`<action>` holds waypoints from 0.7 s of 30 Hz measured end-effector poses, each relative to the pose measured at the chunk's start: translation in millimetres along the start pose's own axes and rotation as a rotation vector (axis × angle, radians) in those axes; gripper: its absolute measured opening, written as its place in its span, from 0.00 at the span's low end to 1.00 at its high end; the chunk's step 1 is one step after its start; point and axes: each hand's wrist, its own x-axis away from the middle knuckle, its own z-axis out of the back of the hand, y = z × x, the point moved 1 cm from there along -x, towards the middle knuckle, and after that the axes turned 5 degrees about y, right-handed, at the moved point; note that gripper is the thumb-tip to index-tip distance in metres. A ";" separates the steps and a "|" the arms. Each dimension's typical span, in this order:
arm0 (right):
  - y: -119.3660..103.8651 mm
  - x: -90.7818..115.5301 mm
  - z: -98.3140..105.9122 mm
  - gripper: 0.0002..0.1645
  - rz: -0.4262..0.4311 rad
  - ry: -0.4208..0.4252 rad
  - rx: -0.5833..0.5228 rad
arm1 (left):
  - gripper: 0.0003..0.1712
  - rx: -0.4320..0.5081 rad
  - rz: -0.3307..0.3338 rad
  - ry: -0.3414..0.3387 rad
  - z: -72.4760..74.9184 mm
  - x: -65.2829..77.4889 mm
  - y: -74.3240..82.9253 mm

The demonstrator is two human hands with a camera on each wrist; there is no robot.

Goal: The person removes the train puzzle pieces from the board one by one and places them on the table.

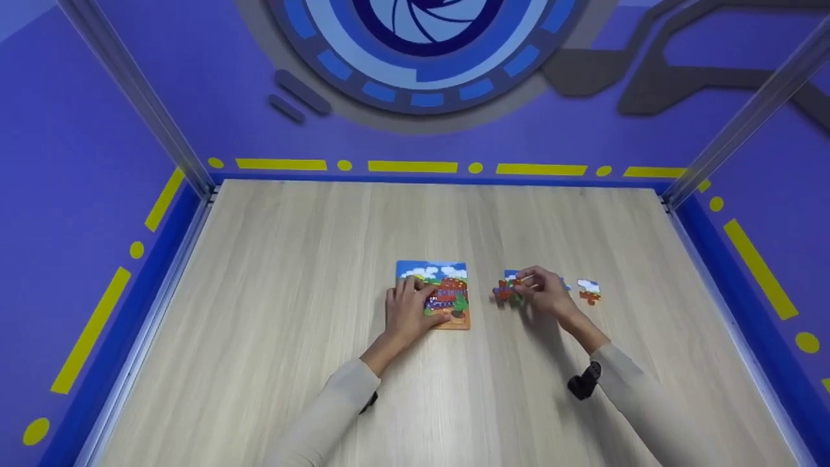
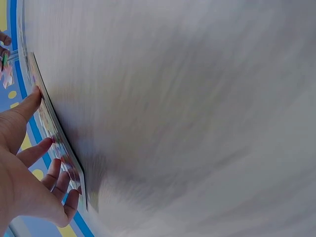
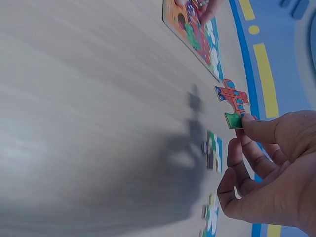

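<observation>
A jigsaw board (image 1: 458,272) with a picture of a red bus, clouds and sky lies flat on the table. My left hand (image 1: 406,310) rests over its left part, the thumb on the lower area and the fingertips spread on the picture, as the left wrist view (image 2: 34,182) also shows. My right hand (image 1: 548,295) is to the right of the board, raised over the table. Between thumb and index finger it pinches a jigsaw piece (image 3: 236,96), red and blue with a green corner; the other fingers are loosely bent.
Beneath and behind the right hand lie loose jigsaw pieces (image 3: 215,150), partly covered by it in the head view. Another piece (image 1: 589,291) with cloud and red lies farther right. The wooden table (image 1: 292,259) is bordered by blue walls (image 1: 428,146) at back and sides.
</observation>
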 end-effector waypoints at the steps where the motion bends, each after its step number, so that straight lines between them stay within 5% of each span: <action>1: 1.3 0.4 2.7 0.15 -0.004 0.004 -0.002 | 0.39 0.000 0.001 0.002 0.4 -0.1 -0.4; 21: 36.0 19.1 71.9 0.21 -0.089 0.096 0.008 | 0.38 -0.008 -0.009 0.001 0.9 0.4 -0.3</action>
